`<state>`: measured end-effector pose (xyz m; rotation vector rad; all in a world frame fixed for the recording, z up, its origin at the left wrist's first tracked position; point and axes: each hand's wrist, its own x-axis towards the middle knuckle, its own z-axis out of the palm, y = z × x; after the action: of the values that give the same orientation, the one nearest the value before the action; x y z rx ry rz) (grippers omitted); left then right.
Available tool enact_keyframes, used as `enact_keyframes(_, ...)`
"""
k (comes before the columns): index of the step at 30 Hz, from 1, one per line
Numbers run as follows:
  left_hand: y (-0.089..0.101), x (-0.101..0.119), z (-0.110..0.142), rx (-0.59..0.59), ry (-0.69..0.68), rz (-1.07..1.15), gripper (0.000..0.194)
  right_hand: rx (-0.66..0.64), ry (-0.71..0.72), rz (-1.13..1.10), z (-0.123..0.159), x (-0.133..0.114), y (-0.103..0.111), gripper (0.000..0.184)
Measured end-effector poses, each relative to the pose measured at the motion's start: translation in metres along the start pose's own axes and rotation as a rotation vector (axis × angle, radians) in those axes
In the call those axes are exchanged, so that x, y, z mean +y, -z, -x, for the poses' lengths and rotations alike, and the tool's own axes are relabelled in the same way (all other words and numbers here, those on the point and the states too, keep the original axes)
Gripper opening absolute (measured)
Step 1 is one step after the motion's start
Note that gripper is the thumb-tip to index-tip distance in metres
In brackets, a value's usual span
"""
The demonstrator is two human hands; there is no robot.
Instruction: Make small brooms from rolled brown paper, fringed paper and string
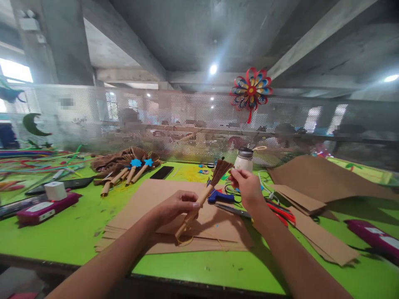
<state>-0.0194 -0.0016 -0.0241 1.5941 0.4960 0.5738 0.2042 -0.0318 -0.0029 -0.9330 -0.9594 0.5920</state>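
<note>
My left hand (pixel 182 203) is wrapped round the tan rolled-paper handle of a small paper broom (pixel 206 192), holding it tilted above a stack of brown kraft paper (pixel 149 211). The broom's dark brown fringe fans out at its upper right end. Closed in a pinch, my right hand (pixel 247 185) is at the right edge of that fringe; what its fingertips hold is too small to make out. Below and between the hands lie a blue-handled glue gun (pixel 221 197) and scissors with red handles (pixel 282 212), partly covered by my right forearm. A thin yellow string (pixel 187 241) hangs near the handle's lower end.
Several similar brooms (pixel 134 168) with blue flower shapes lie at the back left, near a black phone (pixel 162 172). A lidded jar (pixel 245 160) stands behind my right hand. Purple power strips (pixel 48 209) sit at both sides. Brown paper (pixel 324 178) covers the right; a perforated screen (pixel 187 124) stands behind.
</note>
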Motion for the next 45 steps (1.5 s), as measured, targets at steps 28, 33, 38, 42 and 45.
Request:
enact_keyframes(28,-0.002,-0.012,-0.012,0.280,-0.210,-0.351,0.049,-0.398,-0.216,0.089,0.037,0.028,-0.022,0.041)
enact_keyframes(33,-0.006,-0.019,-0.014,0.340,-0.297,-0.627,0.051,-0.408,-0.299,0.044,0.044,0.026,-0.026,0.039)
enact_keyframes(38,-0.009,-0.015,-0.014,0.340,-0.284,-0.634,0.051,-0.378,-0.287,-0.020,0.044,0.027,-0.025,0.036)
enact_keyframes(42,-0.007,-0.007,-0.009,0.177,-0.137,-0.403,0.039,-0.396,-0.266,0.017,0.039,0.027,-0.021,0.035)
enact_keyframes(45,-0.006,-0.004,-0.004,0.047,-0.073,-0.250,0.043,-0.414,-0.227,0.010,0.036,0.025,-0.019,0.034)
